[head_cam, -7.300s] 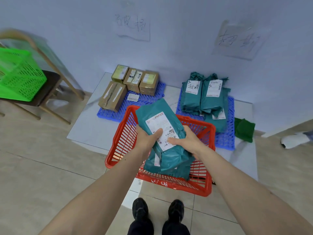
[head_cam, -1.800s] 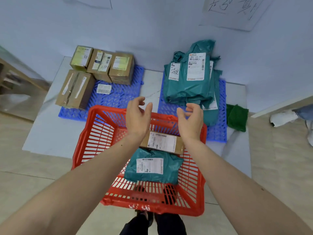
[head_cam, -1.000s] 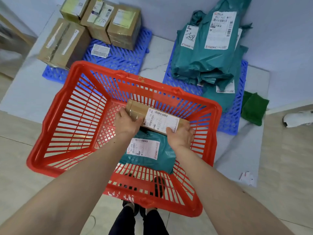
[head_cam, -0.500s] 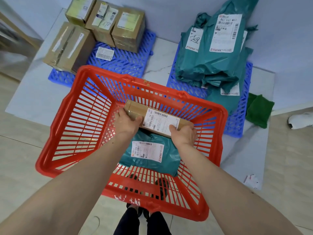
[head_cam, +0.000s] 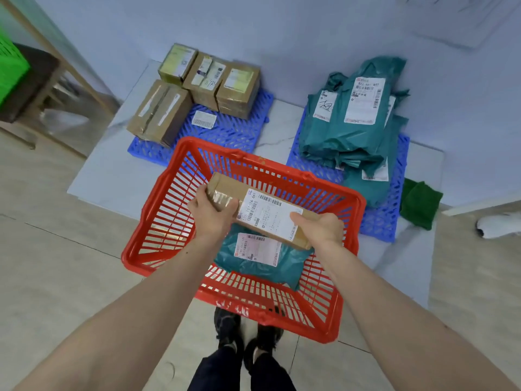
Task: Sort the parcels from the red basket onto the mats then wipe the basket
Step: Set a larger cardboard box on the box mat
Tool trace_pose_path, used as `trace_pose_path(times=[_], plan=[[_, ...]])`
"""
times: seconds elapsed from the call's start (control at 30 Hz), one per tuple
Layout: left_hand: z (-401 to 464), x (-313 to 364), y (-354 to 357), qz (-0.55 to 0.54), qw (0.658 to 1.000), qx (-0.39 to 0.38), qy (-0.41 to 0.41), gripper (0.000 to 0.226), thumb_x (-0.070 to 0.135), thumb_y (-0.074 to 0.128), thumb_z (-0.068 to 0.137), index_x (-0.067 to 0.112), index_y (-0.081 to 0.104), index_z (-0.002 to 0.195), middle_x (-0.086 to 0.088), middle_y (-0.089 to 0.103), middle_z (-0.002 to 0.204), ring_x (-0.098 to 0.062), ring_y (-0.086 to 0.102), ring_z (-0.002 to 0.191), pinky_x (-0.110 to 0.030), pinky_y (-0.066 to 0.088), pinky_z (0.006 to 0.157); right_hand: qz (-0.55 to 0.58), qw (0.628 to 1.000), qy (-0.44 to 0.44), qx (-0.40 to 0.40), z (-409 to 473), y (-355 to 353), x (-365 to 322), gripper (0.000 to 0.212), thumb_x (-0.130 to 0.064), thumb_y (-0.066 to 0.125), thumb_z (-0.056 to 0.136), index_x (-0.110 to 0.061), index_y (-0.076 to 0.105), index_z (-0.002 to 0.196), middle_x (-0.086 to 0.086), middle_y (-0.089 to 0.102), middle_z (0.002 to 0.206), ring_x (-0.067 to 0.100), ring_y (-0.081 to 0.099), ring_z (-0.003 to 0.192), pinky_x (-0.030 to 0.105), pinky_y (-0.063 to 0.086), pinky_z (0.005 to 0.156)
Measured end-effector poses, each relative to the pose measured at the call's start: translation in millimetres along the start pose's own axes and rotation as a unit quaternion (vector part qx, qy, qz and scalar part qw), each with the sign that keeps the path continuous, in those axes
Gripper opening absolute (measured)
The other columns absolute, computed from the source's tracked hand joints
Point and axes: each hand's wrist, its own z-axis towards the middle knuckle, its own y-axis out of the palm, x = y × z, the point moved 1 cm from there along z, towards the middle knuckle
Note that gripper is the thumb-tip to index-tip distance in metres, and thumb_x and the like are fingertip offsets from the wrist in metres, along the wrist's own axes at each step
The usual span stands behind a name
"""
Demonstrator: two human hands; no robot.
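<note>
Above the red basket (head_cam: 169, 221), both hands' fingers (head_cam: 197, 197) clamp a long brown box (head_cam: 225, 184) bearing a white label

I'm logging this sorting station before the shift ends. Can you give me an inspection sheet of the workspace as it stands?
Surface: pale slab on a tiled floor, carrying two blue mats.
Job's things: red basket holds one teal bag; long cardboard box held above it; four boxes on left mat, teal bags piled on right mat.
Clutter: loose label on left mat; green cloth beside right mat.
Grippers: left hand and right hand grip the box's ends.
Cables: nothing seen.
Surroundings: green crate, wall.
</note>
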Motion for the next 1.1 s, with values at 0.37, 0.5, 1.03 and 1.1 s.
trace_pose_path(times=[0.37, 0.5, 1.03, 1.1], plan=[[-40.9, 64.2, -56.5, -0.128, 0.988, -0.003, 0.091, 0.084, 0.037, 0.079, 0.076, 0.03, 0.03, 0.144, -0.001, 0.034, 0.134, -0.017, 0.045, 0.121, -0.036, 0.045, 0.102, 0.208, 0.974, 0.006, -0.091, -61.5, -55.0, -26.3, 0.029, -0.025, 0.091, 0.064, -0.01, 0.073, 0.082, 0.008, 0.075, 0.088, 0.025, 0.073, 0.082, 0.048, 0.06, 0.083], [-49.3, 82.8, -71.3, -0.176, 0.979, -0.01, 0.098, 0.084, 0.046, 0.08, 0.07, 0.026, 0.029, 0.134, -0.002, 0.049, 0.129, -0.016, 0.056, 0.114, -0.041, 0.05, 0.099, 0.26, 0.956, -0.004, -0.139, -80.8, -72.7, -37.0, 0.032, -0.013, 0.087, 0.071, 0.001, 0.072, 0.096, 0.017, 0.075, 0.093, 0.027, 0.073, 0.077, 0.05, 0.06, 0.08], [-79.8, 131.3, -89.3, -0.347, 0.924, -0.116, 0.11, 0.092, 0.035, 0.088, 0.069, 0.059, 0.026, 0.133, -0.001, 0.053, 0.136, -0.027, 0.062, 0.117, -0.054, 0.056, 0.086, 0.221, 0.939, -0.059, -0.256, -99.3, -99.4, -50.7, 0.038, -0.039, 0.077, 0.082, -0.017, 0.068, 0.111, 0.003, 0.076, 0.104, 0.024, 0.071, 0.1, 0.051, 0.055, 0.092], [-75.7, 136.6, -95.6, -0.344, 0.926, -0.112, 0.11, 0.093, 0.037, 0.086, 0.07, 0.065, 0.022, 0.132, -0.001, 0.053, 0.137, -0.025, 0.062, 0.117, -0.054, 0.056, 0.087, 0.219, 0.94, -0.068, -0.254, -102.3, -96.1, -57.1, 0.039, -0.044, 0.077, 0.081, -0.02, 0.068, 0.11, 0.0, 0.076, 0.105, 0.02, 0.07, 0.1, 0.045, 0.055, 0.092]])
